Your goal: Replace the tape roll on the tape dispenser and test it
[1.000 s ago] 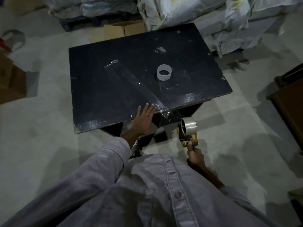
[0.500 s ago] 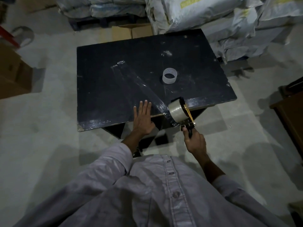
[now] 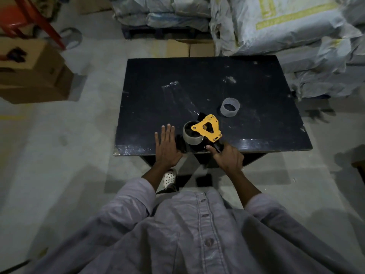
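Observation:
A yellow tape dispenser (image 3: 207, 127) with a clear tape roll (image 3: 192, 137) mounted on it sits near the front edge of the black table (image 3: 256, 91). My right hand (image 3: 227, 158) grips its black handle. My left hand (image 3: 166, 147) lies flat with straight fingers on the table's front edge, just left of the roll. A strip of clear tape (image 3: 180, 96) is stuck diagonally across the tabletop, running from the dispenser toward the far left. An empty translucent tape core (image 3: 230, 107) stands on the table to the right of the dispenser.
Stacked sacks (image 3: 276, 26) crowd the far right behind the table. Cardboard boxes (image 3: 33, 76) sit on the floor at left, and another box (image 3: 189, 48) lies behind the table. A red metal frame (image 3: 33, 16) is at top left. Concrete floor surrounds the table.
My right hand has brought the dispenser from below the table's edge up onto the tabletop, now lying over the near end of the tape strip. My left hand stayed pressed on the front edge.

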Available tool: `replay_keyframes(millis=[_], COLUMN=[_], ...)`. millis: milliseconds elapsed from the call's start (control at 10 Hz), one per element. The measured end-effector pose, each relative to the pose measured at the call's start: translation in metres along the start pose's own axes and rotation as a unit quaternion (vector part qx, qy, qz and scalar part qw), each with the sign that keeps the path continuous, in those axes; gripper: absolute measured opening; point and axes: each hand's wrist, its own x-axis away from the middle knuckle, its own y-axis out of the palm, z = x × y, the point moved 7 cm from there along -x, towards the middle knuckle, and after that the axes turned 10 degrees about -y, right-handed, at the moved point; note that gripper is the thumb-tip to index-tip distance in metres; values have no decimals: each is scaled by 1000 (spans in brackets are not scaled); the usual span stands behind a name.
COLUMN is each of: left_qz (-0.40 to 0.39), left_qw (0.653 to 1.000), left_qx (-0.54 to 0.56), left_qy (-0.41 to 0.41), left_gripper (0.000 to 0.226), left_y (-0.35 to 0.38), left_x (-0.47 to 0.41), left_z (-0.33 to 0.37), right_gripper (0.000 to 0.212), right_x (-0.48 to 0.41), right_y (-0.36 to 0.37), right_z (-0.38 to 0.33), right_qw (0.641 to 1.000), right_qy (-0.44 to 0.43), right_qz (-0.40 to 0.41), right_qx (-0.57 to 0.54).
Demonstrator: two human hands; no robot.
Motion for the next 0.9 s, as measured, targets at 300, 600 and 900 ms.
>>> replay_keyframes(millis=[300, 600, 900], left_qz=[15, 30, 26], left_qw=[998, 998, 998], left_qx=[53, 61, 48], left_qy=[-43, -16, 4], left_gripper=[88, 79, 81], left_y=[-27, -54, -57], left_x=[-34, -82, -106], left_z=[-45, -49, -48], right_gripper=[69, 65, 66], right_x=[-62, -106, -122], right_y=[5, 8, 21], right_z=[-72, -107, -89], right_qw=[997, 992, 991], right_qy=[-57, -88, -79], right_qz=[-41, -75, -103], right_qx=[13, 40, 21])
